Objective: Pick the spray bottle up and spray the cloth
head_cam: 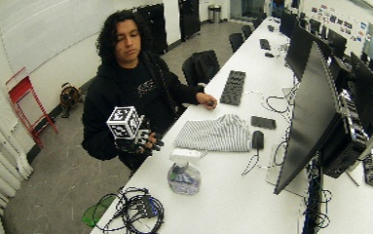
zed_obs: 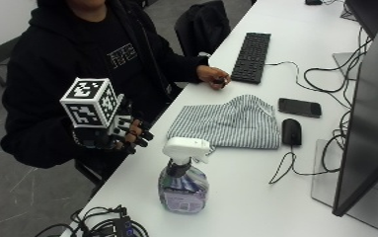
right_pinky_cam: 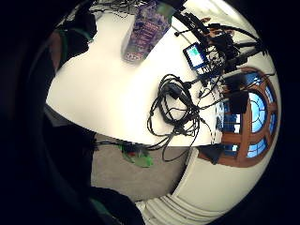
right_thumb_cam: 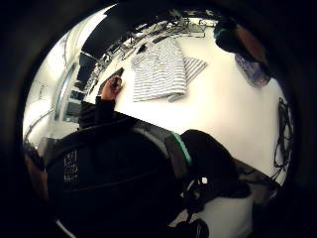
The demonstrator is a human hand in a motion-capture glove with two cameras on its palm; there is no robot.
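The gloved right hand (zed_obs: pixel 124 134) hangs off the table's near edge (zed_obs: pixel 150 148), fingers loosely curled around nothing; the cube above hides its back. The spray bottle (zed_obs: pixel 182 177) stands upright on the white table just beyond and to one side of the hand, apart from it; in the thumb-side palm view only part of it shows. The striped cloth (zed_obs: pixel 224 123) lies flat farther along the table, with bare tabletop between. A black mouse (zed_obs: pixel 291 131) sits beside the cloth's far edge.
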